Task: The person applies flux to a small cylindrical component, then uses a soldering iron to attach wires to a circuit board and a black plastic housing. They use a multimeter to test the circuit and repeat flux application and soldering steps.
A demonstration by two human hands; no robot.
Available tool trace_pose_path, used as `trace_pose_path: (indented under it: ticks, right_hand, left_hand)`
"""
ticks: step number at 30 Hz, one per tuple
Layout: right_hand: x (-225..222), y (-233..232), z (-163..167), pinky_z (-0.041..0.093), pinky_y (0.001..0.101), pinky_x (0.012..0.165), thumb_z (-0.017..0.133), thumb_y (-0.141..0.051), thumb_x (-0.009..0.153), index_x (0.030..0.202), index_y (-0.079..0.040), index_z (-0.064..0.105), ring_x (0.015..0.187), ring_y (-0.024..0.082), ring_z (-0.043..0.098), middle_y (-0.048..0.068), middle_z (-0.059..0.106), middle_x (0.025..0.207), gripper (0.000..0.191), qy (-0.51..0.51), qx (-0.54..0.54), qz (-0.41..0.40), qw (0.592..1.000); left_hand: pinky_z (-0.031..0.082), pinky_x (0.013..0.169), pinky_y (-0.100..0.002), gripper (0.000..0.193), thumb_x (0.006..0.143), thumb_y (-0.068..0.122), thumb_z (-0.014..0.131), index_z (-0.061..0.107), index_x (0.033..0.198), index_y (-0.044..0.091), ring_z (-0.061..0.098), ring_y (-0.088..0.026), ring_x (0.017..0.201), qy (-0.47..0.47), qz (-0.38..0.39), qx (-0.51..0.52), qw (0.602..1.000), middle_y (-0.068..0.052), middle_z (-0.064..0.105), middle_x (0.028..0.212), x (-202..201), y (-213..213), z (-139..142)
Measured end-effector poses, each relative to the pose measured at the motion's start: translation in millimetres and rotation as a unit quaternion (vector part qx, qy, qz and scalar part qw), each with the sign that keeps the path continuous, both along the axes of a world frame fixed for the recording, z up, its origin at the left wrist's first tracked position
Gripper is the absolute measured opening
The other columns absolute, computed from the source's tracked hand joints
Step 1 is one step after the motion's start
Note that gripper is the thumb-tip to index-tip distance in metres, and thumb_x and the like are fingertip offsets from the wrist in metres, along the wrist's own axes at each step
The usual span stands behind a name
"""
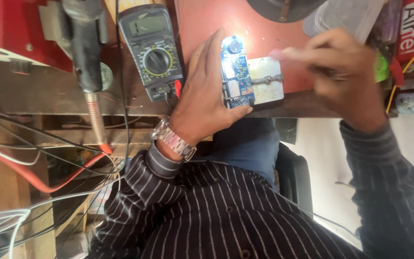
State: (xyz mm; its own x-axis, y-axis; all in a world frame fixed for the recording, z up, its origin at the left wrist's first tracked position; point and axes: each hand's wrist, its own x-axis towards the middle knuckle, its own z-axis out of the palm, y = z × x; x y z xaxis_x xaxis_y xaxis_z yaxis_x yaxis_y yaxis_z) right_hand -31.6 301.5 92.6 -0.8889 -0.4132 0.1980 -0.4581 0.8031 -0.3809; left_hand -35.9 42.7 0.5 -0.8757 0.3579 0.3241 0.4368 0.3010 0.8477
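A blue phone circuit board (pixel 236 72) lies on a silver metal holder plate (pixel 266 81) at the edge of a red work mat (pixel 264 24). My left hand (pixel 202 98), with a metal watch on the wrist, grips the board's left side, thumb pressing its lower end. My right hand (pixel 346 72) is motion-blurred just right of the plate. Its fingers are closed around a thin tool whose green end (pixel 382 67) sticks out behind the hand. The fingertips reach toward the plate's upper right corner. The tool's tip is hidden by blur.
A grey digital multimeter (pixel 153 50) with plugged leads lies left of my left hand. A black hot-air handle (pixel 85 43) hangs further left. Red, white and black wires (pixel 34 177) trail below the wooden bench. A clear plastic container (pixel 346 17) stands top right.
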Motion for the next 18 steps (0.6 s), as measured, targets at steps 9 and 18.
trace_pose_path:
  ticks: [9, 18]
  right_hand:
    - [55, 73, -16, 0.048, 0.0223, 0.072, 0.077, -0.002, 0.112, 0.119, -0.001, 0.062, 0.082, 0.008, 0.060, 0.003, 0.065, 0.105, 0.017, 0.072, -0.327, -0.221, 0.916]
    - [117, 193, -49, 0.044, 0.0282, 0.068, 0.082, -0.016, 0.104, 0.100, 0.004, 0.056, 0.078, 0.014, 0.053, 0.004, 0.057, 0.095, 0.033, 0.288, -0.284, -0.491, 0.772]
  left_hand:
    - [0.029, 0.126, -0.049, 0.128, 0.067, 0.027, 0.098, 0.014, 0.158, -0.007, 0.032, -0.046, 0.148, -0.012, -0.007, -0.021, 1.000, -0.030, 0.036, 0.156, -1, 1, 4]
    - [0.026, 0.125, -0.050, 0.127, 0.067, 0.026, 0.098, 0.015, 0.157, -0.008, 0.033, -0.047, 0.148, -0.003, -0.014, -0.042, 0.999, -0.032, 0.039, 0.153, -1, 5, 10]
